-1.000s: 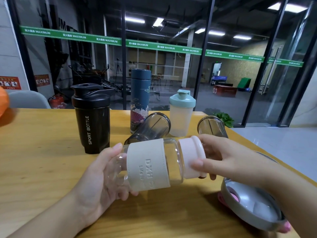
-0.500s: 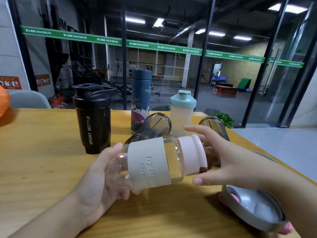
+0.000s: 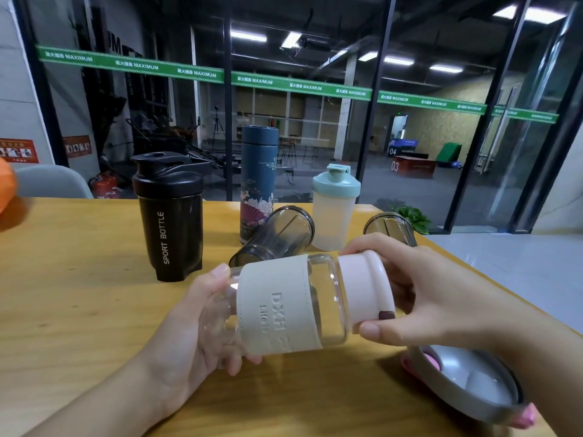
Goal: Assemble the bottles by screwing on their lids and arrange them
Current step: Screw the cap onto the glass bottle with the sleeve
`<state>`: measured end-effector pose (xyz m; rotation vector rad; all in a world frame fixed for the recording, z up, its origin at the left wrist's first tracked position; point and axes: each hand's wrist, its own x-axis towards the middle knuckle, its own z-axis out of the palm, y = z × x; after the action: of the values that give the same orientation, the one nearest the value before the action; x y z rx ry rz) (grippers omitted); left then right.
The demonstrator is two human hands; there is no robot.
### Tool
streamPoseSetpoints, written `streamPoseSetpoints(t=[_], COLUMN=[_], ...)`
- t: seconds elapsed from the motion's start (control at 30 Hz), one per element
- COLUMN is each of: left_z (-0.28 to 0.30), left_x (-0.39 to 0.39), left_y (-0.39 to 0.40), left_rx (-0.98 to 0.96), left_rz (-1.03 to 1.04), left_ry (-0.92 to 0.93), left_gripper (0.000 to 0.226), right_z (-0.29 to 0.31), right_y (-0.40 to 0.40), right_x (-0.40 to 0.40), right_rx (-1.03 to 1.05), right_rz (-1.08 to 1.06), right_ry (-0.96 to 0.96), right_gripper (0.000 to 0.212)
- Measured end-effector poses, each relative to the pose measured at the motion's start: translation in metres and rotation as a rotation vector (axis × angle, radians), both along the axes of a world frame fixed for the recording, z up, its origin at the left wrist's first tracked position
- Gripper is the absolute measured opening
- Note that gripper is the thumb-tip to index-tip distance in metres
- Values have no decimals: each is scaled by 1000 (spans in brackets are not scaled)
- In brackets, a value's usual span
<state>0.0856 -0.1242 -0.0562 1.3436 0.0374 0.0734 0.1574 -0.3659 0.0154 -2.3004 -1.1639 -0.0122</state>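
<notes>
Between both hands' fingers (image 3: pixel 362 247), sideways glass bottle (image 3: pixel 284 305), pink lid (image 3: pixel 366 288) rightward.

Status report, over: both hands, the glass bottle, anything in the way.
Left hand grips glass bottle base, held sideways. Right hand fingers curled round pink lid, seated on neck. Smoky cup lies just behind; no contact visible.

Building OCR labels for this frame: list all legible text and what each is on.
"SPORT BOTTLE": black plastic shaker bottle.
"DXH" and "Life": beige sleeve of the clear glass bottle; remaining letters hidden.
"MAXIMUM", repeated: green strip on the glass wall; its Chinese characters are too small.
"03", "04": gym boxes behind the glass.
Red wall posters: unreadable.
</notes>
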Motion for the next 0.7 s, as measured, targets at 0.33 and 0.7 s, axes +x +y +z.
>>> streamPoseSetpoints(t=[0.33,0.7], left_z=[0,1], left_x=[0,-3], left_y=[6,-7], left_rx=[-5,187], left_rz=[-108,-153], left_ry=[-69,-184], left_gripper=[85,119], right_z=[-3,9], right_y=[0,16], right_x=[1,-7], right_rx=[201,592], right_rz=[33,27], right_ry=[80,156], right_gripper=[58,53])
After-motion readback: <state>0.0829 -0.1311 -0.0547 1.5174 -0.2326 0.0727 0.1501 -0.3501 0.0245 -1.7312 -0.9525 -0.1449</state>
